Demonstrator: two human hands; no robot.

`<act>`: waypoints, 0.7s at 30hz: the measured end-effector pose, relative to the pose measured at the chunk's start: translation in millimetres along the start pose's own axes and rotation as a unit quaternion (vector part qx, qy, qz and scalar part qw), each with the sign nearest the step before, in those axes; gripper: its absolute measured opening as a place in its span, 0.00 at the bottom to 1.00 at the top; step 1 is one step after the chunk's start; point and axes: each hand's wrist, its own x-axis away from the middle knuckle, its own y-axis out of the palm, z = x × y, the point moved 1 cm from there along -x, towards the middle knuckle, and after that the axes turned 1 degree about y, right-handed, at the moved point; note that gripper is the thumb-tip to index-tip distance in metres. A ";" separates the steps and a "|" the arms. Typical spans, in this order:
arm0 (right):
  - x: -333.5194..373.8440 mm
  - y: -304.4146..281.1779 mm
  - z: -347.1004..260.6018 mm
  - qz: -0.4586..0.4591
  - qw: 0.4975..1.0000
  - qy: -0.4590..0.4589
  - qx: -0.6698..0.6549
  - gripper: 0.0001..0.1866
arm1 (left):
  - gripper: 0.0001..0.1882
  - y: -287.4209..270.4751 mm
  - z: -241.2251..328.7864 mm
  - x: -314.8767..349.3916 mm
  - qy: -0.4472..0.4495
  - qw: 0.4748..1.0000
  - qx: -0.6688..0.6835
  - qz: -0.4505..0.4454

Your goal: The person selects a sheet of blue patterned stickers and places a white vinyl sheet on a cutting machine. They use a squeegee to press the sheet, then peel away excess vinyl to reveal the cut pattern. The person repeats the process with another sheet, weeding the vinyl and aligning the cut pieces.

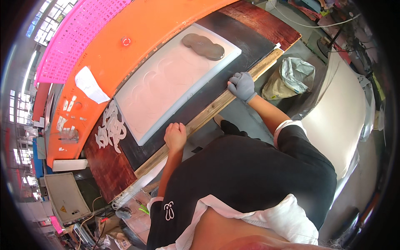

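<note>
My left hand [175,136], bare, lies at the near edge of the table with its fingers curled over a long wooden bar [210,110]. Farther right along the same bar, my right hand [242,86] wears a grey glove and is closed in a fist on it. Beyond both hands, a thick white slab with a pale pinkish top [166,79] rests on a black board [156,143]. Faint curved outlines mark its surface. A dark grey wavy-edged flat piece [204,46] lies at the slab's far right end, apart from my hands.
An orange machine beam [146,25] with a red button [126,41] spans the far side. Thin white scraps [110,129] lie left of the slab. A pink perforated basket [79,39] stands far left; an open sack [287,81] and large pale sheets [333,129] are at right.
</note>
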 end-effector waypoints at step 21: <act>-32.3 -79.2 93.9 -0.170 0.860 0.324 -0.356 0.29 | 0.14 -37.3 85.3 133.0 0.100 0.986 0.049 0.127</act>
